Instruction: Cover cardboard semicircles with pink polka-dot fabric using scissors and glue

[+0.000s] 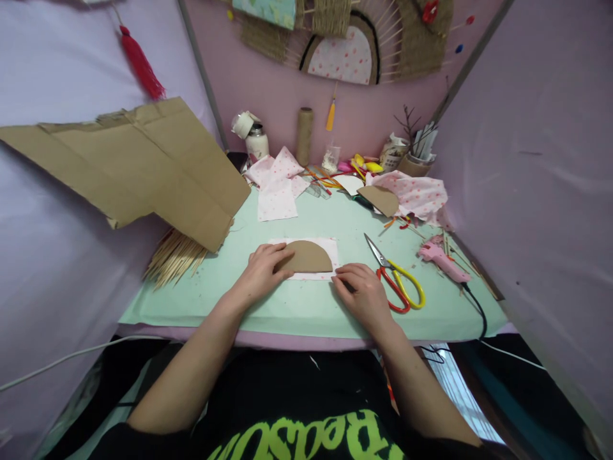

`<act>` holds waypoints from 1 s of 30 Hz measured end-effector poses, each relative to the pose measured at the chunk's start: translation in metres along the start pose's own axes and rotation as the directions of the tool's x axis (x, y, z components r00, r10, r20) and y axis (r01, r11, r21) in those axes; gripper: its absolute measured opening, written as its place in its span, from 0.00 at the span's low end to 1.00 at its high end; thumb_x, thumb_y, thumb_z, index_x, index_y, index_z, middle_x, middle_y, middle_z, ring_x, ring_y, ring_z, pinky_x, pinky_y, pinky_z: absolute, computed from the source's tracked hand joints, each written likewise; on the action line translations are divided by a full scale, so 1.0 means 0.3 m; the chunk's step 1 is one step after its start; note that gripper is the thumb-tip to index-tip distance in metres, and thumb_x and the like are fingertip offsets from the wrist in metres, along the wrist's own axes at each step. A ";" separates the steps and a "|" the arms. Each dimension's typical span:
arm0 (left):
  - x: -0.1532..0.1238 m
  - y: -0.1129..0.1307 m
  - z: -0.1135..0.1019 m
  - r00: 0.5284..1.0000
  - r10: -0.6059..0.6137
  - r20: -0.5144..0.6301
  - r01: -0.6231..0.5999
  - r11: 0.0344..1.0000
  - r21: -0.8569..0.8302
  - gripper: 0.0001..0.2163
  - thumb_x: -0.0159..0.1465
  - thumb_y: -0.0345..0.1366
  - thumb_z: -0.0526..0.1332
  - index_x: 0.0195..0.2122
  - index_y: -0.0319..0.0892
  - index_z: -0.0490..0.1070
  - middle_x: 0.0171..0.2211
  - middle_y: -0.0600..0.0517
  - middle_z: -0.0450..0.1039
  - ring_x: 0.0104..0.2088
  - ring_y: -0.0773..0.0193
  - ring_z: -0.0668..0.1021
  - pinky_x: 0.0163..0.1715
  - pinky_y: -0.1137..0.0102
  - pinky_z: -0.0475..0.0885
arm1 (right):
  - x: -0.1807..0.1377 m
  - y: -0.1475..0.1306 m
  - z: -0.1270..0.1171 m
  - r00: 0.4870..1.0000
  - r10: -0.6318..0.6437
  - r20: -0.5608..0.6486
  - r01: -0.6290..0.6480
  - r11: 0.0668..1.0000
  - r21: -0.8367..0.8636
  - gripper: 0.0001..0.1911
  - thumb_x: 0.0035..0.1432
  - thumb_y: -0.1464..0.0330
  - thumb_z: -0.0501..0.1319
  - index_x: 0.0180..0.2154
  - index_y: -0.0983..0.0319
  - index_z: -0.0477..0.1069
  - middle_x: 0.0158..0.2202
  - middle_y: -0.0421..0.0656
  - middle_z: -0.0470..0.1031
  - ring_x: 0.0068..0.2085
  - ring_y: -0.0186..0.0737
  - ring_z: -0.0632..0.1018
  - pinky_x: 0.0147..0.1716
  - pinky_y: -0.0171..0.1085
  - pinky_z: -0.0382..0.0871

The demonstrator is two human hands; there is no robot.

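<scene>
While, in the head view, the cardboard half-disc (310,257) lies on patterned cloth (331,247) at your twelve o'clock, your loosely open left hand (263,269) rests on its nine-o'clock end, apparently steadying it; your half-curled right hand (361,292) meets the cloth's four-o'clock corner, though I cannot tell whether it pinches.

A black top (297,383) was worn; lime-green lettering (357,444) crossed its front; its sleeves (129,444) matched; both hands (263,267) were bare.
</scene>
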State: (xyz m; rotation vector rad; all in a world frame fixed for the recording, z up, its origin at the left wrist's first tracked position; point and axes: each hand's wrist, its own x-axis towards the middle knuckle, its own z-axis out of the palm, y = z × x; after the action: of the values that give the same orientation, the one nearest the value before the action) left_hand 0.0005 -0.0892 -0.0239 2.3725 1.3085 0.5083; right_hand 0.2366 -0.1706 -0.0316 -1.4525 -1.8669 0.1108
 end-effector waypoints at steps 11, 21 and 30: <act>0.000 0.002 -0.002 1.000 -0.005 0.018 0.005 1.000 -0.004 0.21 0.61 0.44 0.59 0.55 0.48 0.67 0.59 0.46 0.62 0.58 0.50 0.63 0.54 0.52 0.59 | 0.001 -0.002 -0.001 1.000 0.008 0.015 -0.008 1.000 0.000 0.10 0.58 0.68 0.57 0.28 0.59 0.75 0.33 0.45 0.78 0.40 0.44 0.75 0.44 0.45 0.69; -0.039 0.119 -0.002 0.990 0.096 -0.106 -0.073 0.977 0.200 0.18 0.63 0.41 0.57 0.52 0.39 0.67 0.63 0.40 0.55 0.64 0.49 0.55 0.60 0.53 0.54 | -0.002 0.004 0.006 0.999 -0.031 -0.011 0.031 0.999 -0.017 0.08 0.58 0.69 0.58 0.28 0.61 0.74 0.33 0.45 0.78 0.39 0.43 0.75 0.43 0.44 0.69; -0.040 0.237 0.114 0.993 0.070 0.093 -0.091 0.966 0.243 0.34 0.61 0.55 0.53 0.60 0.33 0.57 0.64 0.34 0.51 0.65 0.45 0.53 0.61 0.51 0.52 | -0.010 0.019 0.017 0.998 -0.061 -0.007 0.061 0.998 -0.024 0.07 0.58 0.69 0.59 0.29 0.61 0.74 0.34 0.46 0.78 0.39 0.43 0.75 0.43 0.45 0.69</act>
State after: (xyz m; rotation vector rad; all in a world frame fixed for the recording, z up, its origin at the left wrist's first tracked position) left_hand 0.0620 -0.1399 -0.0199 2.6281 1.3080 0.2776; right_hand 0.2383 -0.1694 -0.0397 -1.4090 -1.9102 0.0535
